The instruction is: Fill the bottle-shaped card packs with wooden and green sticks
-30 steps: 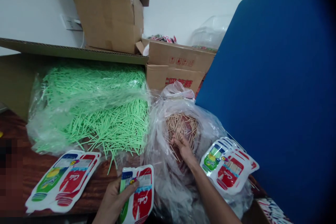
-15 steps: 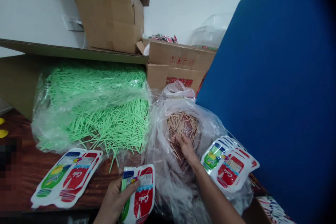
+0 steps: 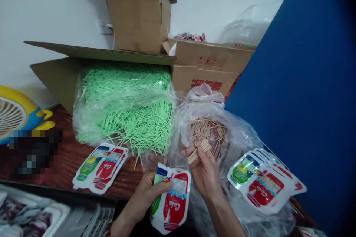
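My left hand (image 3: 144,192) grips a printed pouch (image 3: 175,203) at the table's front edge, thumb lying across its front. The pouch is white with a green bottle and a red Cola bottle on it. In my right hand (image 3: 208,177), palm up, a small bunch of thin tan sticks (image 3: 204,145) is pinched between thumb and fingers. That hand is just over the near side of a clear plastic bag (image 3: 180,148) with loose tan sticks (image 3: 201,127) inside. To its right, several pouches (image 3: 265,189) lie fanned out, the top one showing tan sticks through its window.
Left of the bag, an open carton (image 3: 52,77) holds bright green sticks (image 3: 139,122) in plastic. More pouches (image 3: 101,168) lie in front of it. A yellow and blue fan (image 3: 30,113) stands far left. Cardboard boxes (image 3: 139,18) line the wall; a blue panel (image 3: 294,81) borders the right.
My right hand has drawn back from the loose sticks and turned palm up with a bunch in it. My left hand still holds the pouch. The view has swung left, bringing in the fan.
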A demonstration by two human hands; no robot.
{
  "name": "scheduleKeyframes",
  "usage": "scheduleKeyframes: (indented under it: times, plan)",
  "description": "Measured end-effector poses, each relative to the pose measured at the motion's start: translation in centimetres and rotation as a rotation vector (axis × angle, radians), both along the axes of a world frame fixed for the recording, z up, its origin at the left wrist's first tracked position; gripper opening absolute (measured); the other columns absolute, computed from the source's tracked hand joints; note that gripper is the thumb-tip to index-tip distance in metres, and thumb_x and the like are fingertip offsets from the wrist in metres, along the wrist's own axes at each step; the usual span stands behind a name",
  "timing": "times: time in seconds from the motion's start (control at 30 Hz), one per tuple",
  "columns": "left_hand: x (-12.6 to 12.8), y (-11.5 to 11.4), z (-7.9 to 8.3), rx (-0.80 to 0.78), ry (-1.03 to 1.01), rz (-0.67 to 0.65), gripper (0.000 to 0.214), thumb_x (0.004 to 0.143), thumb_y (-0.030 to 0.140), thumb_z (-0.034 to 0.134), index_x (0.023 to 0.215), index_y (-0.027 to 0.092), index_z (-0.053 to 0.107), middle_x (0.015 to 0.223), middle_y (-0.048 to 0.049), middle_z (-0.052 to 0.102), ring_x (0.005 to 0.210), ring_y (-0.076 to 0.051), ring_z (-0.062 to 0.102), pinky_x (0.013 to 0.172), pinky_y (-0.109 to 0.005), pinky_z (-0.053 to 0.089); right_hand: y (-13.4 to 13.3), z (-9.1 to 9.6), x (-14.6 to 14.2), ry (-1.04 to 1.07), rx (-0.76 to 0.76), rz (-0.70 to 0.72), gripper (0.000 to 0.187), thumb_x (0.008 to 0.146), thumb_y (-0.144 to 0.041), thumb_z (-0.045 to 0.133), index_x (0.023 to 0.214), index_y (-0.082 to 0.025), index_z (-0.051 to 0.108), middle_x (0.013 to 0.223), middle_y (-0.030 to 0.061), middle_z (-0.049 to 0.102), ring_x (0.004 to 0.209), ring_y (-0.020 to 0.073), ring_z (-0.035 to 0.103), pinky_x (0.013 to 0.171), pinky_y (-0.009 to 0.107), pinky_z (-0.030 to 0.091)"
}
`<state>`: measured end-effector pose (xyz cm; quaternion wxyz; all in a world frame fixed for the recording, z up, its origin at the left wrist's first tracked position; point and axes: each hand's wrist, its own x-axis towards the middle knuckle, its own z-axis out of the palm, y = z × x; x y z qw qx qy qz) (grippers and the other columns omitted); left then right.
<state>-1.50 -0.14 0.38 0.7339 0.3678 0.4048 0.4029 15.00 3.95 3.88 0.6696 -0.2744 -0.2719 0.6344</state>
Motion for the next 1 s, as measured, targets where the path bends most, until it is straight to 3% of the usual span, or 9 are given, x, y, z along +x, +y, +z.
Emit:
scheduleKeyframes:
  times: [0.13, 0.4, 0.57, 0.67, 0.83, 1.0]
  plan:
    - [0.0, -0.1, 0.3, -0.022, -0.052, -0.013, 0.015, 0.074, 0.025, 0.074, 0.078, 0.011, 0.072, 0.073, -0.0057, 0.075, 0.061, -0.014, 0.063, 0.06, -0.023, 0.046, -1.2, -0.4, -1.6, 0.007, -0.104, 0.017, 0.016, 0.081, -0.033, 0.065, 0.093, -0.025, 0.059, 0.076, 0.0004, 0.07, 0.099, 0.0221, 0.065, 0.09, 0.038, 0.048]
    - [0.1, 0.0, 0.9, -0.023, -0.129, 0.0, 0.008, 0.072, 0.022, 0.076, 0.075, 0.014, 0.073, 0.071, -0.0012, 0.073, 0.06, -0.012, 0.061, 0.059, -0.021, 0.046, -2.2, -0.9, -1.9, -0.135, -0.224, 0.048, 0.025, 0.081, -0.035, 0.066, 0.099, -0.021, 0.058, 0.085, 0.0034, 0.073, 0.071, 0.0172, 0.068, 0.064, 0.027, 0.053]
    - [-0.2, 0.3, 0.7, -0.024, -0.113, 0.03, 0.015, 0.07, 0.023, 0.077, 0.081, 0.014, 0.074, 0.075, -0.0023, 0.076, 0.063, -0.014, 0.064, 0.066, -0.023, 0.048, -2.3, -1.5, -1.3, -0.12, -0.18, 0.095, 0.02, 0.081, -0.033, 0.065, 0.096, -0.021, 0.057, 0.094, 0.0064, 0.073, 0.083, 0.0199, 0.068, 0.074, 0.032, 0.053]
    - [-0.4, 0.5, 0.6, 0.006, -0.069, 0.019, 0.018, 0.071, 0.024, 0.077, 0.085, 0.013, 0.074, 0.079, -0.0037, 0.076, 0.066, -0.015, 0.066, 0.068, -0.025, 0.049, -2.2, -1.6, -0.8, -0.135, -0.191, 0.157, 0.02, 0.082, -0.033, 0.065, 0.095, -0.021, 0.058, 0.101, 0.0078, 0.073, 0.076, 0.018, 0.069, 0.074, 0.033, 0.054]
    - [-0.4, 0.7, 0.9, 0.041, -0.05, -0.017, 0.014, 0.073, 0.022, 0.075, 0.083, 0.013, 0.074, 0.077, -0.0027, 0.076, 0.067, -0.015, 0.066, 0.067, -0.024, 0.049, -2.2, -1.7, -0.4, -0.163, -0.213, 0.139, 0.017, 0.083, -0.032, 0.064, 0.094, -0.022, 0.056, 0.099, 0.006, 0.073, 0.065, 0.0145, 0.067, 0.067, 0.029, 0.053]
    - [-0.4, 0.9, 0.8, 0.059, -0.06, -0.002, 0.016, 0.074, 0.021, 0.075, 0.088, 0.014, 0.074, 0.083, -0.0029, 0.077, 0.072, -0.015, 0.067, 0.07, -0.023, 0.05, -1.9, -1.4, -0.2, -0.297, -0.079, 0.315, 0.014, 0.087, -0.031, 0.059, 0.097, -0.021, 0.061, 0.121, 0.0077, 0.065, 0.104, 0.0223, 0.063, 0.09, 0.037, 0.049]
